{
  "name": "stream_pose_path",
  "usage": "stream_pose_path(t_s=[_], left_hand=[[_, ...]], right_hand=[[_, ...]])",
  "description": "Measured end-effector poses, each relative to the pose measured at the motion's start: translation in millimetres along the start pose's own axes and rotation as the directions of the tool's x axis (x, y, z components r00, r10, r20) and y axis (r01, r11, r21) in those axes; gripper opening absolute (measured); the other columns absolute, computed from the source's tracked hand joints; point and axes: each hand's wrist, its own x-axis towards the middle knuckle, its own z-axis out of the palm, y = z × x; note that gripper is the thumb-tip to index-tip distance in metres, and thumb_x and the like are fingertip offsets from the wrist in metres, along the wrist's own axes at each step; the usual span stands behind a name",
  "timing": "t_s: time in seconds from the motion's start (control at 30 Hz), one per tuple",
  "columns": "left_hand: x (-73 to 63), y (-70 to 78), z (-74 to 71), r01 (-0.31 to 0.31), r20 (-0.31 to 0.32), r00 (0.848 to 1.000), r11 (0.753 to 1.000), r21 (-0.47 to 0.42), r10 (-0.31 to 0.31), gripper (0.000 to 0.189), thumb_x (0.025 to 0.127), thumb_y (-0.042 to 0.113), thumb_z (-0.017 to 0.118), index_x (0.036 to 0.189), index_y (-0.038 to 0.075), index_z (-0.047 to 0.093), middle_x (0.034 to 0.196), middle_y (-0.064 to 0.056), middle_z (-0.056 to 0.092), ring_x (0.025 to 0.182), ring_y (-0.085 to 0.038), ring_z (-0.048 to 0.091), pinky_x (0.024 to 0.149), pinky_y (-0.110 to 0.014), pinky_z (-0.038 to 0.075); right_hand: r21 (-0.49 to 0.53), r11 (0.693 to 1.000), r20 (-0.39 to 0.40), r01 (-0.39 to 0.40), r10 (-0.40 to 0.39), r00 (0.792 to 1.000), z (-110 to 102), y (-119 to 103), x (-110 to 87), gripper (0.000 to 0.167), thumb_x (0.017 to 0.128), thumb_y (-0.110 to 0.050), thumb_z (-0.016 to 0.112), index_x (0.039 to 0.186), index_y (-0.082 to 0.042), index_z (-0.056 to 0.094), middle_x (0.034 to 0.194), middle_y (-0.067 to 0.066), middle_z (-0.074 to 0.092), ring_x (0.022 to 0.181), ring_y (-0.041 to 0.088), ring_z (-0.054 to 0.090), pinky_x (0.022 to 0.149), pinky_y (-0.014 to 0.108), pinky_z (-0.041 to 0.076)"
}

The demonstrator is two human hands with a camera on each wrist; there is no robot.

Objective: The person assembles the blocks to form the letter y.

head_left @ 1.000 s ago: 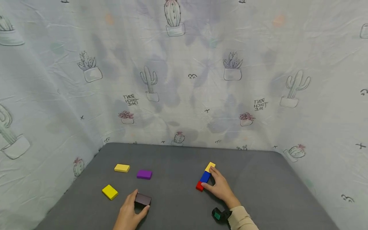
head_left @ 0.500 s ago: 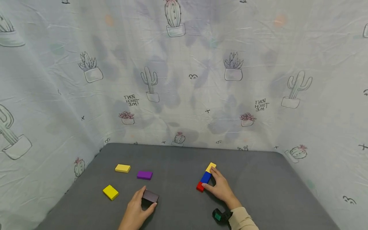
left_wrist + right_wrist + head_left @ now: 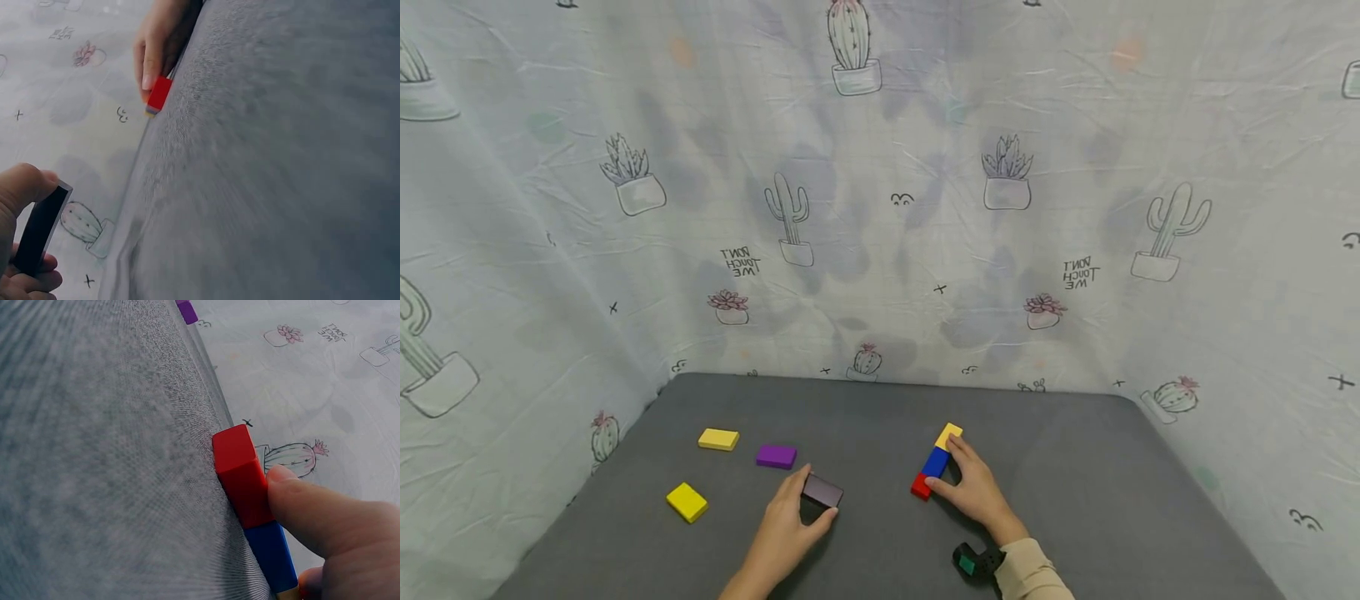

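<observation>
Near the front middle of the table, my left hand (image 3: 786,529) pinches a dark brown block (image 3: 823,490) between thumb and fingers. The left wrist view shows this dark block (image 3: 44,228) against the curtain, raised off the cloth. To the right, a red block (image 3: 920,486), a blue block (image 3: 936,462) and a yellow block (image 3: 950,433) lie end to end in a slanting row. My right hand (image 3: 976,493) grips that row, its thumb on the red block (image 3: 244,487) and its fingers at the yellow end. The right fingertips are partly hidden in the right wrist view.
A purple block (image 3: 777,456) and two flat yellow blocks, one farther back (image 3: 718,439) and one nearer (image 3: 687,502), lie on the left of the grey table (image 3: 865,417). A black device with a green patch (image 3: 973,562) sits at the right wrist. Patterned curtains (image 3: 880,250) enclose the table.
My left hand has carried the dark brown block rightward and slightly away from me, closer to the row. My right hand and the row have stayed in place.
</observation>
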Motion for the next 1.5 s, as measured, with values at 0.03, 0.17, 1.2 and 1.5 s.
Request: stream_pose_path(t_s=[0.03,0.17,1.2,1.5], left_hand=[[2.1,0.7,2.5,-0.010,-0.003,1.000,1.000,-0.003,0.010,0.074,0.079,0.027,0.077,0.134,-0.011,0.044,0.128,-0.026,0.053,0.117,-0.042,0.053,0.093,-0.055,0.047],[10.3,2.5,12.4,-0.024,-0.002,1.000,1.000,-0.009,0.024,0.074,0.080,0.027,0.076,0.134,-0.011,0.043,0.127,-0.026,0.053,0.117,-0.042,0.053,0.093,-0.054,0.048],[47.2,21.1,68.8,-0.004,0.168,0.985,0.988,-0.152,0.030,0.074,0.084,0.032,0.072,0.134,-0.013,0.041,0.127,-0.028,0.051,0.117,-0.042,0.052,0.094,-0.055,0.046],[55.0,24.8,80.8,-0.021,0.167,0.985,0.990,-0.140,0.044,0.073,0.082,0.029,0.074,0.133,-0.013,0.042,0.127,-0.028,0.051,0.116,-0.041,0.053,0.094,-0.055,0.045]], right_hand=[[0.000,1.000,-0.001,0.000,0.000,1.000,-0.2,-0.1,-0.1,0.085,0.080,-0.051,0.069,0.141,0.002,0.042,0.149,0.017,0.037,0.135,0.039,0.037,0.105,0.056,0.036],[0.001,1.000,-0.001,0.008,-0.008,1.000,-0.3,-0.7,-0.3,0.085,0.080,-0.051,0.069,0.140,0.003,0.042,0.148,0.017,0.038,0.134,0.039,0.038,0.104,0.056,0.037],[-0.024,1.000,-0.025,0.005,-0.005,1.000,1.0,-0.1,1.5,0.085,0.079,-0.051,0.070,0.140,0.002,0.044,0.147,0.017,0.040,0.133,0.038,0.040,0.104,0.056,0.037],[-0.022,1.000,-0.022,0.000,0.000,1.000,0.8,-2.1,0.8,0.085,0.079,-0.051,0.070,0.140,0.002,0.043,0.147,0.017,0.040,0.133,0.038,0.039,0.104,0.057,0.037]])
